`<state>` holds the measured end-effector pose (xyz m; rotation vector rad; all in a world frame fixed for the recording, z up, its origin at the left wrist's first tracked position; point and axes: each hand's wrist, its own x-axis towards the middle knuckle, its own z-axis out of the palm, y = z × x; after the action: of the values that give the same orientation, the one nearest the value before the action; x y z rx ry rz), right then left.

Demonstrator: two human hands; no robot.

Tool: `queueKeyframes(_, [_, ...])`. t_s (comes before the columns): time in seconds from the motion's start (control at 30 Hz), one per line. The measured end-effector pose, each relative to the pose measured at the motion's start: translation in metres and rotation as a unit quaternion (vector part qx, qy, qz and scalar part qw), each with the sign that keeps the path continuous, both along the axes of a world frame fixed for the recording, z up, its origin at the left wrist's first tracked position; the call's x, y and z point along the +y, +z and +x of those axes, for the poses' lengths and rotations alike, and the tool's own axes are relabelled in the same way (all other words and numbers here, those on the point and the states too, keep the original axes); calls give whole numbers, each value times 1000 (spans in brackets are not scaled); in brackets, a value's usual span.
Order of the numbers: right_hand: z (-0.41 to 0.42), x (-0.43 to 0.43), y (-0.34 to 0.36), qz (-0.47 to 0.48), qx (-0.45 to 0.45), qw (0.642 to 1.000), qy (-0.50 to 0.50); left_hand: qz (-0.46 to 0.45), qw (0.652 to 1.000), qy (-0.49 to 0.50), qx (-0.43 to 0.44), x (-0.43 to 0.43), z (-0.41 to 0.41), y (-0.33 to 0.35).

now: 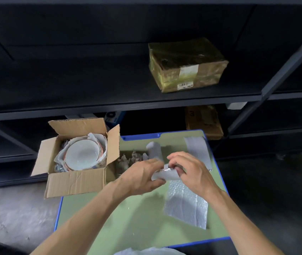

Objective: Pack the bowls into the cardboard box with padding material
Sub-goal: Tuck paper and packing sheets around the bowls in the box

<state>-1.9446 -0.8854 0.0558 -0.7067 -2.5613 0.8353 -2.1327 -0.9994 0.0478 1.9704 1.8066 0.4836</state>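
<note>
One open box (76, 183); left hand (142, 178), right hand (192, 172); one held foam piece (158, 176).

I see dark metal shelving (109, 105) across the back, dimly lit. Tape-wrapped parcel (187, 65) on the upper shelf, brown carton (203, 122) one level down. Green table (128, 218) with blue edging in front, grey concrete floor (17, 208) at left.

White bowls (81, 154), seemingly stacked, sit amid white padding (97, 138) inside the open cardboard box (76, 181).
</note>
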Motion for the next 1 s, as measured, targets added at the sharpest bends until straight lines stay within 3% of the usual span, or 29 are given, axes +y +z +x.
queueKeyframes(0.33, [-2, -8, 13, -189, -95, 977, -1, 55, 995, 16, 77, -17, 10, -7])
queueKeyframes(0.5, [-6, -12, 19, -193, -143, 971, 7, 71, 996, 16, 50, -28, 14, -4])
queueKeyframes(0.73, [-16, -18, 23, -177, -136, 974, 33, 8, 998, 45, -34, -35, 8, -3])
queueKeyframes(1.0, [-14, -15, 24, -226, -116, 967, 27, 18, 994, 102, -22, -36, -2, 5])
